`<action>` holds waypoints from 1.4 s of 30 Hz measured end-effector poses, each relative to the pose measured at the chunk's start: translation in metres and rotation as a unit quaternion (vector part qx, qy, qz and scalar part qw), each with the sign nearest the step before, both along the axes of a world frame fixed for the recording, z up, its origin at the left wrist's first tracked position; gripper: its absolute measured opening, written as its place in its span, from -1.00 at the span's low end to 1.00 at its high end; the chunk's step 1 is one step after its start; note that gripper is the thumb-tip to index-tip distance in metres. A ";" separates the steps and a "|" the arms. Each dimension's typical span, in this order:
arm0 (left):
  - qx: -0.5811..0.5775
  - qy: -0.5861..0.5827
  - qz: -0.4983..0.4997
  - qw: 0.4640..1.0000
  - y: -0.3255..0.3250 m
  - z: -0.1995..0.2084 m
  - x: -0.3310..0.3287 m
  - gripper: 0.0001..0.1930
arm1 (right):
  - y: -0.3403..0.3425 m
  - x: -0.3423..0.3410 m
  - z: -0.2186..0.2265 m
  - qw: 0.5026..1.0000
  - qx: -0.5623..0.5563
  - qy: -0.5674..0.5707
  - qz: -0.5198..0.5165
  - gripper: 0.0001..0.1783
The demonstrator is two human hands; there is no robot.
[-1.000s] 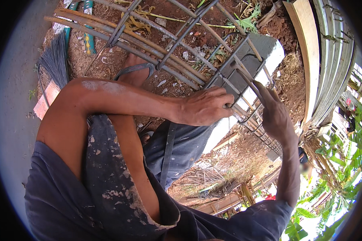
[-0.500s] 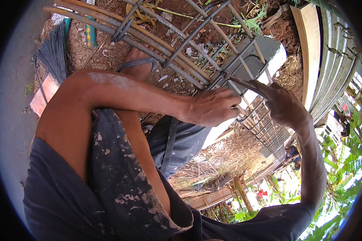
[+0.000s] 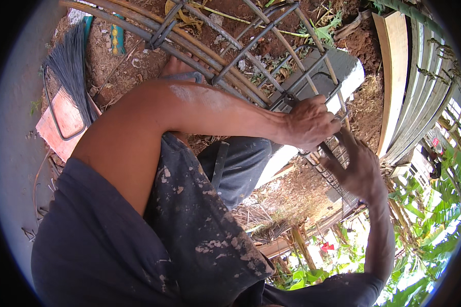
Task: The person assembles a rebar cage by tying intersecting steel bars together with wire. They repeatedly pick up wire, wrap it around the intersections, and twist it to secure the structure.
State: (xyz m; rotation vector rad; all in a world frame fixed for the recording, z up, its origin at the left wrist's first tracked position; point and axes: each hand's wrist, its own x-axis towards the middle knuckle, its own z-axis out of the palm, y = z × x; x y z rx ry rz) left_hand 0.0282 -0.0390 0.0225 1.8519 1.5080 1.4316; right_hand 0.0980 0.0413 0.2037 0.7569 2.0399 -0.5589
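Observation:
Dark metal pincers (image 3: 290, 98) have their head at a crossing of the steel rebar cage (image 3: 241, 51). My left hand (image 3: 312, 123) is closed just beside that head, over the cage's bars. Its fingers hide what they grip. My right hand (image 3: 361, 166), a little blurred, is closed around a dark handle of the tool, right of and below my left hand. Long rusty bars (image 3: 194, 48) of the cage run up to the left, with bent square ties around them. Farther off, the cage's narrow mesh continues below my hands.
Thin black wire (image 3: 69, 71) lies bundled on a reddish block (image 3: 61, 123) at the left. A green strip with yellow spots (image 3: 117, 38) is on the soil. A pale concrete block (image 3: 348, 66) sits under the cage; boards (image 3: 394, 77) and corrugated sheets (image 3: 425, 92) stand at the right.
My left hand has moved right and slightly up along the cage. My right hand has swung down, and the handle it holds now points more steeply downward. The pincers' head stays near the same crossing.

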 end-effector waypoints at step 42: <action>-0.171 -0.070 -0.110 0.977 0.028 0.017 -0.020 -0.49 | -0.019 -0.002 0.000 0.904 0.314 -0.055 0.284 0.30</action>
